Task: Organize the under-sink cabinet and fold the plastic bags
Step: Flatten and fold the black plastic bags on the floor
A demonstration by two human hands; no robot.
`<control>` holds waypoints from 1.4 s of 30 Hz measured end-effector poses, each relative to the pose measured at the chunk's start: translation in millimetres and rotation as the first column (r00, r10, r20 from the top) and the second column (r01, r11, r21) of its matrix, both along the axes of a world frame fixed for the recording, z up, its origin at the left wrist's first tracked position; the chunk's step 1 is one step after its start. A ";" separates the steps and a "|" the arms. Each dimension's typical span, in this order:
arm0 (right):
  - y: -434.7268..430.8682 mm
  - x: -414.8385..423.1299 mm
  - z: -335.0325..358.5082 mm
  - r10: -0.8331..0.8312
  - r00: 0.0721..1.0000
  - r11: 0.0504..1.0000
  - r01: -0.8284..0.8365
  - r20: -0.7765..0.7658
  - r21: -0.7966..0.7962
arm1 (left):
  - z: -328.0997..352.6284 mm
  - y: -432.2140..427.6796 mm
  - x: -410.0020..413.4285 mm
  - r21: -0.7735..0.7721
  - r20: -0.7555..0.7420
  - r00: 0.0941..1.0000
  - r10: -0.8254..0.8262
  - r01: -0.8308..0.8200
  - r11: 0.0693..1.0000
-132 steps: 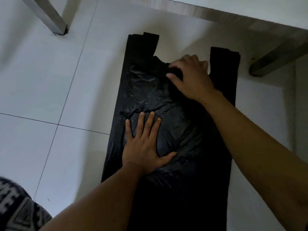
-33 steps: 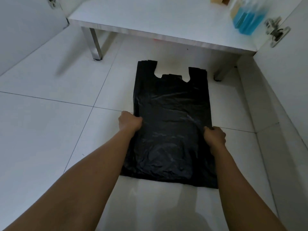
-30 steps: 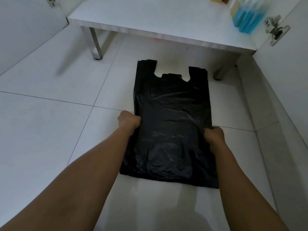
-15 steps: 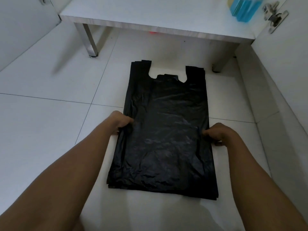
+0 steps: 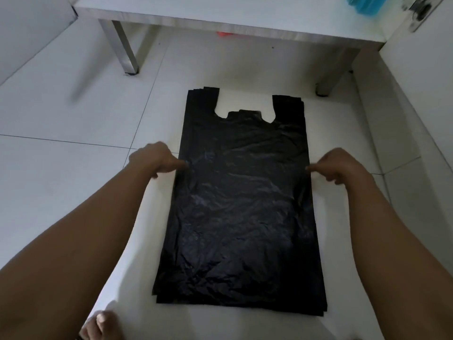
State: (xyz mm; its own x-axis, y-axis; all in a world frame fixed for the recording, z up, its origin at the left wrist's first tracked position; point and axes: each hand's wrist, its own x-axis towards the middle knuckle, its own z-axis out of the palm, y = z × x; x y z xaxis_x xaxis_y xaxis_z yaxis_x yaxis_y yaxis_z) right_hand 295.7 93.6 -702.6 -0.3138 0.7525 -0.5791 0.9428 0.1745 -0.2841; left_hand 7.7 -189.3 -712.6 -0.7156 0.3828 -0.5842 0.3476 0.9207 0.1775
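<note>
Black plastic handle-bag stack (image 5: 242, 204) flat on white tiled floor (image 5: 61, 114). Left hand (image 5: 157, 159), right hand (image 5: 340, 165): each grip pinches a side edge. Step judged: squaring up; folding next needs layers kept aligned.

No text, label, brand, number or sign can be read anywhere in the view. The black plastic bags (image 5: 240, 204) show only plain, creased film with no print. The blue container (image 5: 372, 4) at the top edge is cut off by the frame and blurred, so any label on it cannot be made out.
</note>
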 end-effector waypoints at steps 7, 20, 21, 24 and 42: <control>36.4 -78.4 10.1 0.260 0.950 0.929 -0.197 -0.173 0.312 | 5.1 80.4 -52.3 0.179 -0.293 0.929 -0.225 0.284 0.942; 152.7 -170.3 -62.4 0.608 0.786 0.763 -0.617 0.109 0.192 | -35.0 192.5 -132.4 0.037 -0.254 0.856 -0.451 0.474 0.880; 156.7 -171.8 -64.3 0.614 0.783 0.764 -0.621 0.098 0.175 | -35.7 195.6 -133.2 0.034 -0.193 0.859 -0.474 0.489 0.872; 158.4 -173.2 -63.7 0.609 0.787 0.758 -0.614 0.098 0.220 | -31.9 204.4 -136.7 -0.008 -0.177 0.817 -0.549 0.557 0.831; 105.0 -140.1 29.8 0.659 0.746 0.719 -0.661 0.091 0.213 | 34.1 161.2 -112.6 0.095 -0.262 0.756 -0.600 0.639 0.763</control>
